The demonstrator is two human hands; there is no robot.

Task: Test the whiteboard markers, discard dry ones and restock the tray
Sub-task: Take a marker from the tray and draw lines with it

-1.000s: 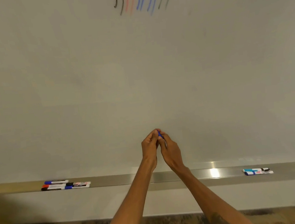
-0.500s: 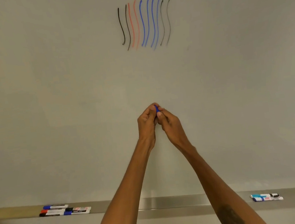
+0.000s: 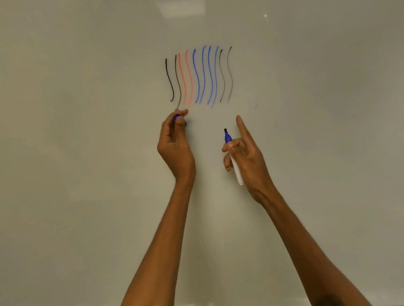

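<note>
Both hands have just parted: my left hand [image 3: 175, 150] pinches the blue cap [image 3: 180, 119], my right hand [image 3: 247, 155] grips the uncapped marker [image 3: 233, 160], tip up (index finger straight), under the test strokes [image 3: 200, 77]. It looks ready for its trial line.
</note>
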